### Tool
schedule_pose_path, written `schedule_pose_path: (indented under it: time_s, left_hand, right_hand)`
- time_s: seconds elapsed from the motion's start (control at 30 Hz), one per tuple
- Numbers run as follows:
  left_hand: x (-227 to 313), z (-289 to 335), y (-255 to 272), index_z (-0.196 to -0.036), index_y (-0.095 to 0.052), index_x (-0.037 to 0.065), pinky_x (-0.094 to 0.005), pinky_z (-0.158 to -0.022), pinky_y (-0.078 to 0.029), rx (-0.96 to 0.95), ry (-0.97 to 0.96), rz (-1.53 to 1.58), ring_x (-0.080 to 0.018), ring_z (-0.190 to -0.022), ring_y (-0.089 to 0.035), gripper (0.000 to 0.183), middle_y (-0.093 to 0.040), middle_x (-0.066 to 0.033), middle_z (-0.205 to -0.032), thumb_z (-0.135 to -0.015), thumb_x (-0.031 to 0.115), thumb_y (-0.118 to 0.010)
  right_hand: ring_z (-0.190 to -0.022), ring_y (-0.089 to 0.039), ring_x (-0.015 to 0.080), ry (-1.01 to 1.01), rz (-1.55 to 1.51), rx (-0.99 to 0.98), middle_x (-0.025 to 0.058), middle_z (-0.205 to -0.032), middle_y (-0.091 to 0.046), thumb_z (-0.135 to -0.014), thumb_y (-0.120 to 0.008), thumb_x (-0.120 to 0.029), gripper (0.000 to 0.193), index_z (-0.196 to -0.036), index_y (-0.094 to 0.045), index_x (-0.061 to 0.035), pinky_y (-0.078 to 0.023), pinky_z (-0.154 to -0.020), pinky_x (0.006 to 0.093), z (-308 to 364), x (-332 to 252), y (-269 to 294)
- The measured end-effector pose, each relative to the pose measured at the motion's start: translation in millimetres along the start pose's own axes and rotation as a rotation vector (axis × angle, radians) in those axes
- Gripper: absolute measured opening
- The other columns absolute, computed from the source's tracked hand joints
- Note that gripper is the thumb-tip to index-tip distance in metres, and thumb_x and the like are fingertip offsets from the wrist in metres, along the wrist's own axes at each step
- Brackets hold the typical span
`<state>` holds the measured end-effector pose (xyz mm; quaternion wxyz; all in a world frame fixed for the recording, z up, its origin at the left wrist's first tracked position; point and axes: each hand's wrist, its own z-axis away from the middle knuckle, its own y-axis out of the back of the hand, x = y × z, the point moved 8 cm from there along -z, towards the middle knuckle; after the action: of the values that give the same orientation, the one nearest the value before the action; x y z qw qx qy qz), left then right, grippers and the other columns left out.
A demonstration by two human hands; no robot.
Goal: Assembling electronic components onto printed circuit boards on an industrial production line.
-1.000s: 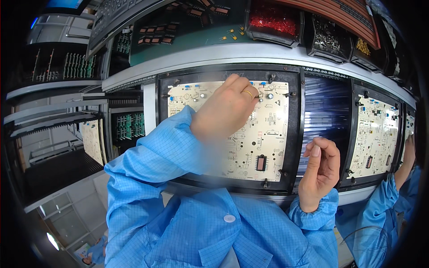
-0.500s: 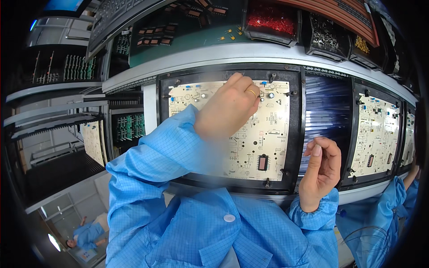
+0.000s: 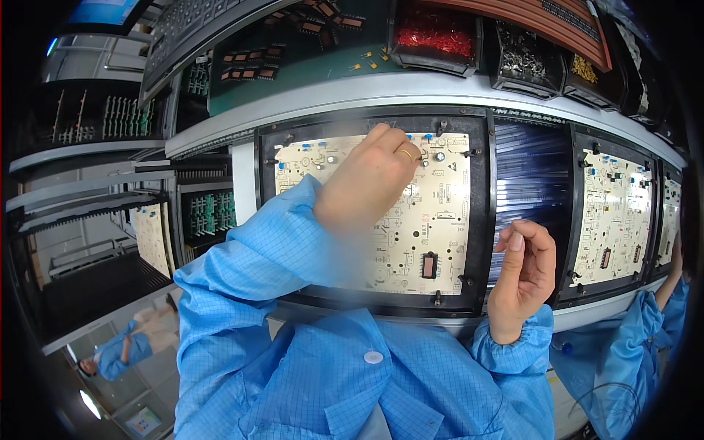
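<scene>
A cream circuit board (image 3: 440,242) lies in a black frame (image 3: 480,220) in front of me. My left hand (image 3: 370,172) reaches over its upper part, a ring on one finger. The fingers point down and are closed at the board's far edge; their tips and anything in them are hidden. Close to them stand a small round capacitor (image 3: 440,157) and a blue component (image 3: 428,137). Low on the board sits a dark chip (image 3: 430,265). Beside the frame, my right hand (image 3: 524,275) is raised palm up with curled fingers meeting the thumb; what they hold, if anything, cannot be made out.
Beyond the rail (image 3: 323,103) are bins of red parts (image 3: 436,40), metal parts (image 3: 524,62) and yellow parts (image 3: 583,68), plus loose chips (image 3: 249,64) on a green surface. Another framed board (image 3: 616,220) lies to the right, near a co-worker's sleeve (image 3: 631,352). Racks (image 3: 95,154) stand left.
My view has shifted slightly, so the bench appears a little further left. Both hands keep nearly the same pose and place. A person in the background at lower left has moved.
</scene>
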<state>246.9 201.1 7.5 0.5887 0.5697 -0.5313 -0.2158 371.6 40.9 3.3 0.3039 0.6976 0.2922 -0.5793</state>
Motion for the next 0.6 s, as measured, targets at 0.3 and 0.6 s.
schedule_pose_path:
  time_s: [0.3,0.6]
  left_hand:
    - [2.1,1.1,-5.1,-0.083,-0.063,-0.002,-0.0316,-0.086,-0.047,-0.015,-0.041,-0.091,-0.0252,-0.093,-0.052,0.011,-0.057,-0.0114,-0.089,-0.073,-0.001,-0.060]
    - [5.5,-0.1,-8.8,-0.087,-0.062,-0.002,-0.0312,-0.087,-0.047,-0.056,-0.107,-0.138,-0.0264,-0.095,-0.053,0.018,-0.057,-0.0124,-0.091,-0.069,-0.004,-0.059]
  right_hand:
    - [-0.076,-0.050,0.0076,0.002,0.000,0.002,0.0071,-0.096,-0.057,-0.097,-0.049,0.001,0.015,-0.110,-0.055,0.0008,-0.042,-0.070,0.0189,0.4,-0.2,0.4]
    - [-0.076,-0.051,0.0080,0.017,-0.014,0.021,0.0074,-0.096,-0.058,-0.097,-0.049,0.001,0.015,-0.111,-0.055,0.0012,-0.043,-0.070,0.0193,0.6,-1.7,2.3]
